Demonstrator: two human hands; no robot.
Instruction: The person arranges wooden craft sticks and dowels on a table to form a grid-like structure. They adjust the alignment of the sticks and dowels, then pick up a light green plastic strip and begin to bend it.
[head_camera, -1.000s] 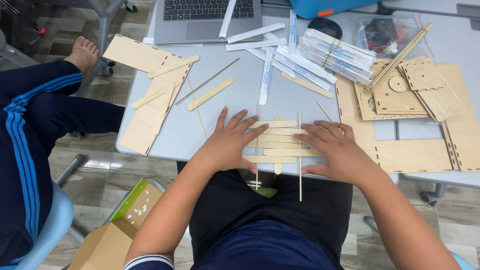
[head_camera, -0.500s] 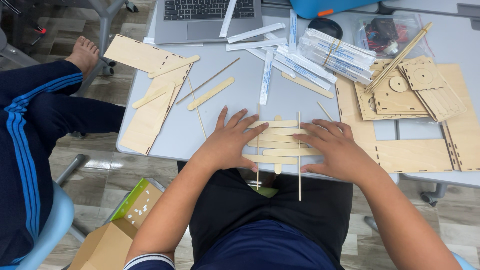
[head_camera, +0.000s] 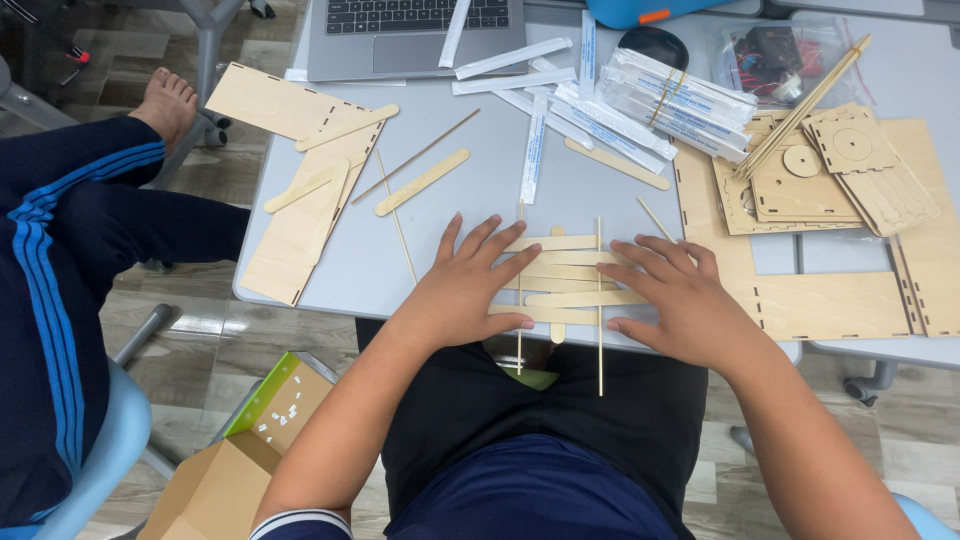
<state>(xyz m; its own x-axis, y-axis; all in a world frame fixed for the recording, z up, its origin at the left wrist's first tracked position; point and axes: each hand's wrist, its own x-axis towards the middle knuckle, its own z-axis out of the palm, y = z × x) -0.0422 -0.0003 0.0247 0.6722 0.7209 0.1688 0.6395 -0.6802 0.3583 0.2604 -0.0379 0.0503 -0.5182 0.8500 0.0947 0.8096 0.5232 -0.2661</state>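
A small raft of flat wooden craft sticks (head_camera: 560, 272) lies at the near edge of the grey table (head_camera: 470, 215), woven over two thin wooden skewers (head_camera: 599, 330) that stick out past the edge. My left hand (head_camera: 462, 288) lies flat on the raft's left end, fingers spread. On the right end rests my right hand (head_camera: 675, 300), fingers pressing the sticks. Neither hand grips anything.
Loose craft sticks (head_camera: 421, 182), skewers and laser-cut plywood sheets (head_camera: 300, 205) lie left; more plywood parts (head_camera: 830, 190) right. Wrapped sticks (head_camera: 670, 100) and a laptop (head_camera: 415, 35) sit at the back. Another person's legs (head_camera: 90, 210) are at left. A cardboard box (head_camera: 225, 470) stands on the floor.
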